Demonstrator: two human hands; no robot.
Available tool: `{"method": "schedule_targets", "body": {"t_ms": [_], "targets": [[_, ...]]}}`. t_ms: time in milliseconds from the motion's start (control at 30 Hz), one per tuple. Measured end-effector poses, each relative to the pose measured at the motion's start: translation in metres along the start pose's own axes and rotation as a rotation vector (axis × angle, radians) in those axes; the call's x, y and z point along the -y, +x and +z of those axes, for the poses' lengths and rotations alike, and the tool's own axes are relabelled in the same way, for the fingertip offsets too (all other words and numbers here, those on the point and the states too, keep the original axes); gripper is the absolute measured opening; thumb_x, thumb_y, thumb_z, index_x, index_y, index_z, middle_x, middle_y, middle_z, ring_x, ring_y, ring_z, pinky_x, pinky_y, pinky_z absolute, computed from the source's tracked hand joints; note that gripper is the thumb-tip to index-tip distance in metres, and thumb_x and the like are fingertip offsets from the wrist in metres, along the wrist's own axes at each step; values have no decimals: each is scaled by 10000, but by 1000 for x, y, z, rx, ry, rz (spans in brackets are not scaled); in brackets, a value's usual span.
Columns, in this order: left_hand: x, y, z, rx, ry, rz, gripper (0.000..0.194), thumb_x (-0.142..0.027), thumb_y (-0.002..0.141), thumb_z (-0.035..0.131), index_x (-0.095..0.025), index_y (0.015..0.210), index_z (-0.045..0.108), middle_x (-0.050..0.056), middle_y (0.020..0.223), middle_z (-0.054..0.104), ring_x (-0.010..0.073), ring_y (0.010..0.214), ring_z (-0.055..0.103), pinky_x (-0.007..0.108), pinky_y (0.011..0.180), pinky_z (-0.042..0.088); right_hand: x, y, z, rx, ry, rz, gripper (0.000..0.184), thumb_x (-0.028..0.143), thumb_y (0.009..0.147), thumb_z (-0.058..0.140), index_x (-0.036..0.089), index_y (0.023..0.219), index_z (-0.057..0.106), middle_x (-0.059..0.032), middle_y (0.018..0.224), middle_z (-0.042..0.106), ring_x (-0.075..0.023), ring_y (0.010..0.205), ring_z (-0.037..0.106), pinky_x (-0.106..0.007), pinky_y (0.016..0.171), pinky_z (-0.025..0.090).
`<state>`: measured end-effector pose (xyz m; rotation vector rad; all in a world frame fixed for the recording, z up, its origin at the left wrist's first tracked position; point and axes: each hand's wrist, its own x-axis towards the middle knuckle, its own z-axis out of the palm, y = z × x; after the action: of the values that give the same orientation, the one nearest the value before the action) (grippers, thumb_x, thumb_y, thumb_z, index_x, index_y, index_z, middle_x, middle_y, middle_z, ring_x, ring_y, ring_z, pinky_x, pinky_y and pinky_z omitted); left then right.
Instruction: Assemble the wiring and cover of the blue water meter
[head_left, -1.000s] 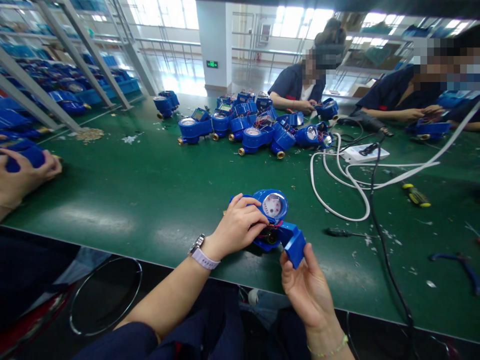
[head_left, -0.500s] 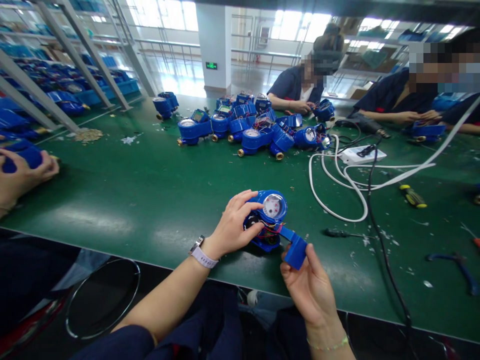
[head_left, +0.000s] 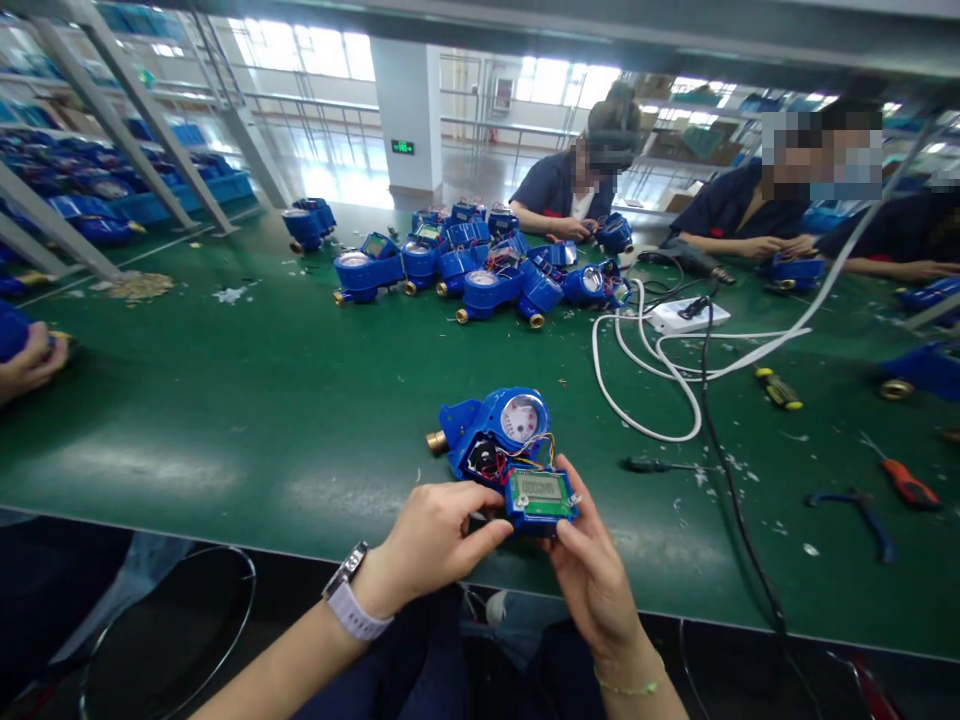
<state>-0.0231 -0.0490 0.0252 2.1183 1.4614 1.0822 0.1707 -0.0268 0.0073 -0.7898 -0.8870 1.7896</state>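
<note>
A blue water meter point(head_left: 487, 430) with a round dial and a brass fitting lies on the green table, its lower housing open. Black and red parts show inside it. Thin coloured wires run from it to an LCD display module point(head_left: 541, 490), a green circuit board in a blue case, its screen facing up. My right hand point(head_left: 596, 560) grips the module's right side, thumb on the lower edge. My left hand point(head_left: 439, 530), with a watch on its wrist, pinches the module's lower left edge between thumb and fingers.
Several blue meters point(head_left: 472, 265) cluster at the back. White cable point(head_left: 600, 375), a power strip point(head_left: 686, 315), a yellow-black screwdriver point(head_left: 778, 388), a dark screwdriver point(head_left: 660, 465) and an orange-handled screwdriver point(head_left: 909, 483) lie right. Co-workers sit opposite; another person's hand point(head_left: 34, 360) is left.
The blue piece in my right hand has been turned over, so its screen now faces up. My left hand has moved from the meter body down to the module's left edge.
</note>
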Motion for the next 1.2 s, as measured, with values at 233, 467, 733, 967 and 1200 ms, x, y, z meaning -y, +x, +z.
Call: {"method": "schedule_targets", "body": {"t_ms": [233,467,733,967,1200], "targets": [[-4,-6,2,-227,65,267,210,-346,896,635,-171,981,554,80,995,635,201,933,603,319,813,502,3,1,1,-75,-274,-168,732,424,858,718,231,1455,342,-99,1277,591,-228,1148,588,-343,1010,466],[-4,-5,17,-181,266,281,566,-327,884,626,-158,1379,408,149,1298,552,285,1228,503,432,1049,421,10,3,25,-69,-738,-459,673,275,900,643,232,1483,310,-15,935,625,-151,812,620,-248,780,528],[21,-4,16,-312,-38,-147,745,-453,838,650,-216,1450,298,153,1314,547,313,1174,572,490,998,466,23,14,50,241,-1033,-797,671,311,953,553,225,1528,218,-112,1266,563,-250,1101,568,-384,964,483],[24,5,-7,-236,-369,-372,860,-569,865,578,-172,1508,167,124,1123,629,284,1072,606,529,1032,399,3,21,34,98,-967,-787,482,203,926,575,217,1383,421,-103,1252,562,-243,1156,522,-410,1000,450],[26,7,-7,-211,-396,-341,906,-621,848,583,-163,1514,172,145,1170,607,279,1051,614,470,979,453,-11,27,23,47,-1088,-805,280,159,912,583,206,1188,577,-103,1161,594,-256,1083,525,-452,936,456]]}}
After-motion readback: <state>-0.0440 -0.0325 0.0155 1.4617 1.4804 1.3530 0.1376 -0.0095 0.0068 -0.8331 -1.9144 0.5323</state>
